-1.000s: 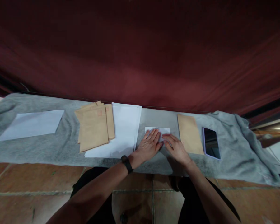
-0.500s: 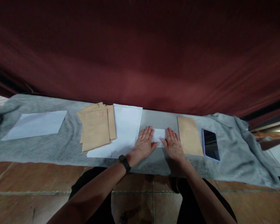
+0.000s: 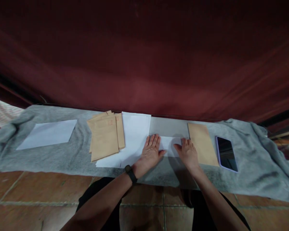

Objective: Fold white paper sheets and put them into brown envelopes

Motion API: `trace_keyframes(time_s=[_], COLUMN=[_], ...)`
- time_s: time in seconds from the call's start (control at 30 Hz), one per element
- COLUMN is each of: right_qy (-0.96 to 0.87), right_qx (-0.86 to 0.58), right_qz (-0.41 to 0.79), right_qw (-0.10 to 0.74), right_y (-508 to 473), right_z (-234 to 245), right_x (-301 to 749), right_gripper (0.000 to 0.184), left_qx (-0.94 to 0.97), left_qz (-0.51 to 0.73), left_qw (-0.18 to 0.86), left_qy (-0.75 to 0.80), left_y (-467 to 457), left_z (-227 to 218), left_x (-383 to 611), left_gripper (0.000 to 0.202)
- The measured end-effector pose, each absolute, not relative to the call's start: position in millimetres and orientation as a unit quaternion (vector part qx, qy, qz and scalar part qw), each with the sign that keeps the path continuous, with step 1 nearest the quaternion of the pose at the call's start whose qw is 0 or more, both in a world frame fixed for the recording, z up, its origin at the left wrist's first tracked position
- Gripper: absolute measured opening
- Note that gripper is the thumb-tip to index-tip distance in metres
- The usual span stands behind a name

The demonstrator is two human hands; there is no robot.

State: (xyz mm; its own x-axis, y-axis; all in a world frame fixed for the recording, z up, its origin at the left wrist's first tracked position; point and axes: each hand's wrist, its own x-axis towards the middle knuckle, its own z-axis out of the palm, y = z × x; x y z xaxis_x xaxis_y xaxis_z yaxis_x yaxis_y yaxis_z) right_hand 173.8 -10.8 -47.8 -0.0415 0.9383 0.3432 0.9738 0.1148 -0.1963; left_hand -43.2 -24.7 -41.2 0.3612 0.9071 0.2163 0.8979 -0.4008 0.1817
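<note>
A small folded white paper [image 3: 170, 146] lies on the grey cloth [image 3: 62, 157] straight ahead of me. My left hand [image 3: 150, 152] lies flat on its left end, fingers stretched out and together, a black band on the wrist. My right hand [image 3: 188, 152] presses flat on its right end, fingers also extended. Neither hand grips anything. Just right of my right hand lies a single brown envelope [image 3: 202, 144].
A stack of white sheets [image 3: 135, 134] with several brown envelopes [image 3: 106, 136] on its left part lies left of my hands. A lone white sheet [image 3: 48, 134] sits far left. A phone [image 3: 226, 149] lies at the right. A dark red curtain hangs behind.
My hands have slid apart along the folded paper, from touching at its middle to resting on its two ends. The view has shifted slightly.
</note>
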Motion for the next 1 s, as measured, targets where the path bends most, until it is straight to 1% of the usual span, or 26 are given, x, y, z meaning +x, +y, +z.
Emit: trace_keyframes(time_s=[0.07,0.17,0.33,0.37,0.47,0.6,0.67,0.73,0.77,0.83,0.9,0.97,1.0], right_qy=[-0.713,-0.707,-0.705,-0.701,-0.688,-0.694,-0.701,-0.708,-0.709,-0.709,-0.703,-0.698,-0.697], right_qx=[-0.682,-0.693,-0.694,-0.698,-0.712,-0.704,-0.695,-0.684,-0.681,-0.677,-0.678,-0.670,-0.658], right_qz=[-0.021,0.009,0.030,0.031,0.029,0.029,0.016,-0.010,-0.025,-0.043,-0.036,-0.002,0.026], right_qw=[0.160,0.142,0.144,0.143,0.140,0.149,0.160,0.175,0.181,0.192,0.210,0.253,0.284], right_y=[-9.5,-8.7,-10.4,-10.8,-11.4,-12.3,-13.6,-15.2,-15.8,-16.1,-15.3,-14.1,-13.9], right_z=[-45.8,-44.0,-42.7,-42.4,-41.6,-43.2,-45.4,-47.3,-47.7,-46.6,-42.8,-36.4,-32.6], right_x=[175.8,177.7,177.6,177.2,175.6,175.0,175.5,176.1,176.3,175.7,173.1,167.2,162.8], right_gripper=[0.038,0.032,0.032,0.031,0.030,0.026,0.026,0.028,0.028,0.028,0.027,0.026,0.027], left_qx=[0.814,0.757,0.500,0.462,0.434,0.447,0.449,0.434,0.422,0.368,0.305,0.259,0.235], left_qz=[0.140,0.163,0.232,0.189,0.154,0.130,0.123,0.140,0.174,0.313,0.454,0.537,0.568], left_qw=[0.017,0.009,0.007,0.026,0.040,0.017,-0.015,-0.023,-0.007,0.086,0.195,0.300,0.342], left_qy=[0.563,0.633,0.835,0.866,0.887,0.885,0.885,0.890,0.890,0.871,0.814,0.744,0.710], left_y=[-18.3,-4.8,-0.4,-3.4,-12.7,-16.1,-14.5,-12.1,-10.5,-6.3,-0.5,5.9,9.0], left_z=[-32.7,-15.2,10.6,13.7,18.8,21.3,24.6,30.6,34.5,43.1,51.4,57.7,59.7], left_x=[-57.5,-101.7,-215.7,-235.0,-269.0,-271.4,-269.2,-270.5,-272.1,-275.0,-273.9,-265.0,-256.9], left_gripper=[0.066,0.065,0.072,0.075,0.082,0.091,0.091,0.085,0.081,0.070,0.050,0.028,0.020])
